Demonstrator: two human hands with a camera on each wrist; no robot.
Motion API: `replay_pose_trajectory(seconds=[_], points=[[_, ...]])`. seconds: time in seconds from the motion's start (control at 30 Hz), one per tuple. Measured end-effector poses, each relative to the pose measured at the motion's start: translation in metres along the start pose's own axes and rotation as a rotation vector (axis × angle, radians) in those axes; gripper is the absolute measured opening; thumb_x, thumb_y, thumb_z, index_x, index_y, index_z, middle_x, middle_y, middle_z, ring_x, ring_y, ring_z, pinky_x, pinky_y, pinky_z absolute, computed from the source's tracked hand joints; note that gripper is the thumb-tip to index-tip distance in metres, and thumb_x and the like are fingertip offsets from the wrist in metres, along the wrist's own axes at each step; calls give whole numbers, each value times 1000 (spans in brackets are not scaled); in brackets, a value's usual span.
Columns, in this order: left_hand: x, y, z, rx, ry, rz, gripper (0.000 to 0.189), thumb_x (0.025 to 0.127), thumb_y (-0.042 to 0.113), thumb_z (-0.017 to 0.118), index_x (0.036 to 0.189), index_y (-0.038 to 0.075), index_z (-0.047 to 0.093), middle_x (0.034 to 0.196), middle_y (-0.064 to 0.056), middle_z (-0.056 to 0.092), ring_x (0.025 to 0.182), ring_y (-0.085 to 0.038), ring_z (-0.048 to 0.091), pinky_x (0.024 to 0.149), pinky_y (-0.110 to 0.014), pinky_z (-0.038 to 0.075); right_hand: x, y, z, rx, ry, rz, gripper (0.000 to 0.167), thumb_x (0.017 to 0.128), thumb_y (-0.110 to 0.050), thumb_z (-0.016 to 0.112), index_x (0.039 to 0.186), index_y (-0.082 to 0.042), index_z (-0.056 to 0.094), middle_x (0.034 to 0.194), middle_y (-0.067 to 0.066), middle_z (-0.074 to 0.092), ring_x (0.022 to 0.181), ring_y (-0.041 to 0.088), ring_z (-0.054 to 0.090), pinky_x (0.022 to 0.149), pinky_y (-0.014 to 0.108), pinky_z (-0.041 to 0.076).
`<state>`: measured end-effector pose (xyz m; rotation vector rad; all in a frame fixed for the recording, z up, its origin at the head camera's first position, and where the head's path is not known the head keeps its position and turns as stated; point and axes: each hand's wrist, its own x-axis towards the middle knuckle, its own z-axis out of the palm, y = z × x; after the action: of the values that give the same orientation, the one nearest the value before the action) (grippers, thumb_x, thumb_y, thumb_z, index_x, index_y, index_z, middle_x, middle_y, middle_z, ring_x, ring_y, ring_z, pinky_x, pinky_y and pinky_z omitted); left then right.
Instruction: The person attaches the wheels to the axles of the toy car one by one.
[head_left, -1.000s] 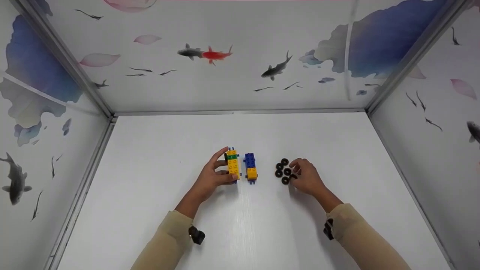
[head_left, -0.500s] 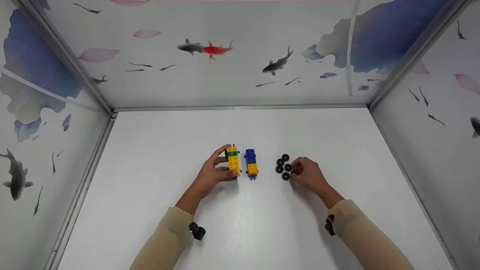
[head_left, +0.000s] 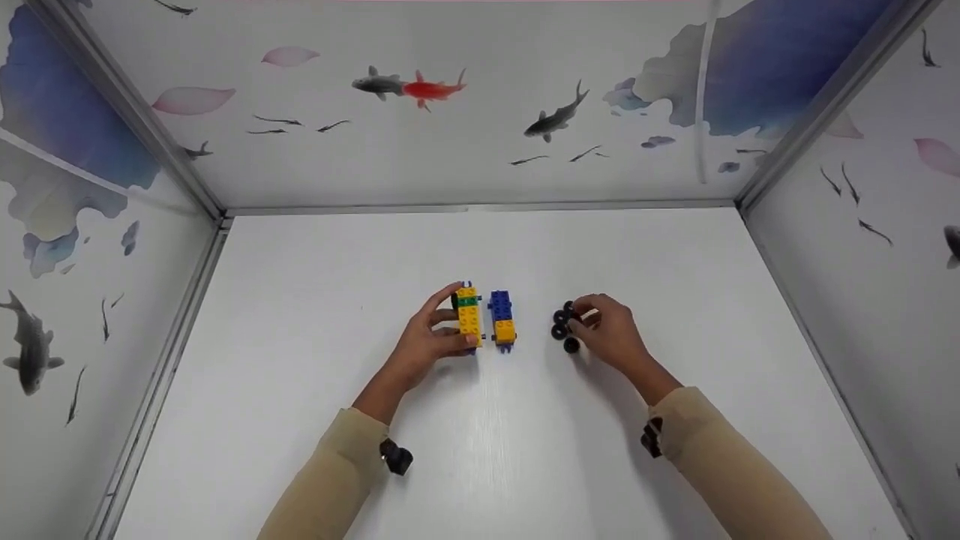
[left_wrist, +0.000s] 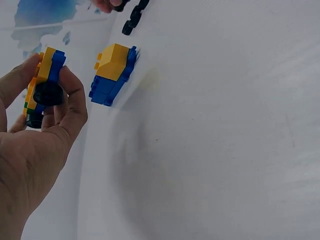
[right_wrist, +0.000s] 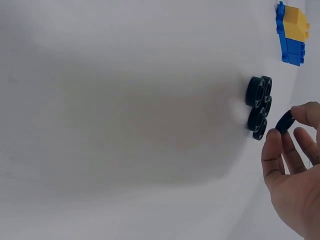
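Observation:
My left hand (head_left: 421, 346) grips a toy brick car (head_left: 469, 321) with yellow and green bricks over a blue base. Two black wheels show on that car's near side in the left wrist view, one being this wheel (left_wrist: 48, 94). Bare axle stubs stick out of its right side. My right hand (head_left: 619, 339) pinches a loose black wheel (right_wrist: 285, 121) between thumb and fingers, tilted and just above the table. Beside it lies a small cluster of several black wheels (right_wrist: 256, 92), partly hidden by the fingers in the head view.
A second toy brick car (head_left: 502, 319), blue and yellow without wheels, stands on the white table (head_left: 495, 450) between the hands. Printed panels (head_left: 465, 165) wall the table at the back and both sides.
My right hand has lifted slightly and shifted over the wheel cluster, now with a wheel in its fingers. The left hand keeps its grip on the car. The head view has tilted slightly.

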<state>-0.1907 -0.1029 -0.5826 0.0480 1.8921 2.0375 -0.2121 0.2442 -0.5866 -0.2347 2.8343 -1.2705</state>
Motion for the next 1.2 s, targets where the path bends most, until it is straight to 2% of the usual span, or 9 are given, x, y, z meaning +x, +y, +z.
replay_pose_trajectory(seconds=[0.17,0.33,0.67,0.9,1.1,1.2], points=[[1,-1,3,5,5,-7,92,95,8,87,166,48,44,151,-18,58,118,-31,75,99,-43,68,9,-19,9,5,-11,-27,29,101,-10,80,128,-1,77,117,15,73,102,29,74,91,41,64],[1,-1,5,16,13,-17,86,99,8,82,166,48,45,150,-18,59,120,-31,76,99,-44,68,15,-39,22,40,-48,-11,31,102,-15,80,132,-5,78,120,13,73,105,27,75,98,44,66],[0,-1,6,19,-16,-15,83,101,14,82,167,45,43,150,-17,61,121,-31,76,98,-43,68,23,-67,45,138,-119,-22,33,106,-18,76,138,-7,76,128,11,71,120,28,73,112,47,62],[-1,-2,8,0,-41,3,88,100,15,83,172,36,37,150,-18,61,120,-31,77,99,-45,68,26,-79,51,170,-150,-40,35,108,-19,74,141,-8,75,128,10,73,124,29,75,112,47,62],[-2,-2,10,3,-31,-11,85,100,20,85,169,41,41,151,-16,62,121,-30,75,101,-45,67,27,-85,54,210,-155,-40,33,107,-18,73,140,-14,77,130,8,73,127,28,74,113,46,61],[-2,-2,10,5,-31,-11,84,100,20,85,169,40,42,151,-16,62,121,-29,75,101,-45,67,26,-86,55,224,-155,-56,32,107,-17,73,139,-12,78,130,9,74,127,29,75,112,47,61]])
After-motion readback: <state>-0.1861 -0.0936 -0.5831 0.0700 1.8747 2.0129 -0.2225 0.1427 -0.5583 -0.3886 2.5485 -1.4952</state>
